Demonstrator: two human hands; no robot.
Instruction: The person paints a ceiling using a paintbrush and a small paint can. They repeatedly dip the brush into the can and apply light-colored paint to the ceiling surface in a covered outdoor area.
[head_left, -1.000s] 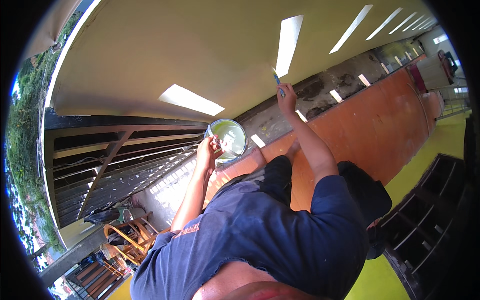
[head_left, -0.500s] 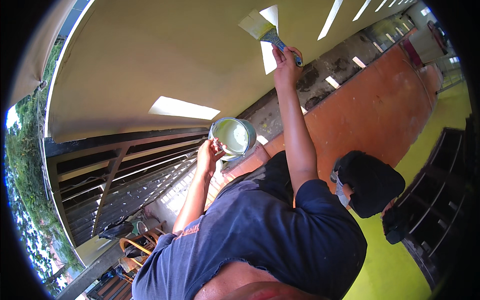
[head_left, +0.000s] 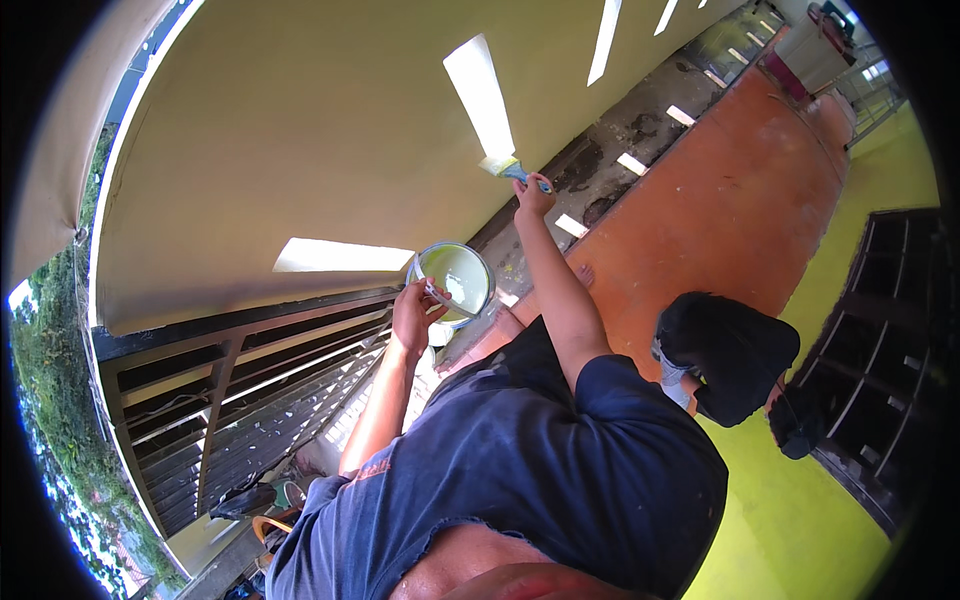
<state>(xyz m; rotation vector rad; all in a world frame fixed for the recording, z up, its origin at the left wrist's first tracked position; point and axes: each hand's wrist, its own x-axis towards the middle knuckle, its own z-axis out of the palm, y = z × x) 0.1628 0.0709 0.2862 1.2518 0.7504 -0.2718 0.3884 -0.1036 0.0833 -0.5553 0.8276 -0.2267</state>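
Observation:
My left hand (head_left: 411, 314) is closed at the near side of a round paint bucket (head_left: 488, 284), holding it by its handle or rim; which of the two I cannot tell. Pale paint (head_left: 462, 272) shows inside. My right hand (head_left: 536, 197), with the arm stretched forward, grips a flat paintbrush (head_left: 513, 170) by its blue-grey handle. Its pale, paint-coated bristles point left at the lower part of the yellowish wall (head_left: 300, 130), beside a bright strip of sunlight. Whether they touch the wall is hard to tell.
Another person in dark clothes (head_left: 725, 345) bends down at the right, near a yellow-green wall (head_left: 760, 530) and a dark grille (head_left: 870, 370). An orange floor (head_left: 700, 210) runs ahead. Dark slatted railings (head_left: 230, 390) stand at the left.
My right hand has brought the brush down from higher on the wall, closer to the bucket. My left hand still holds the bucket. The whole view has shifted slightly.

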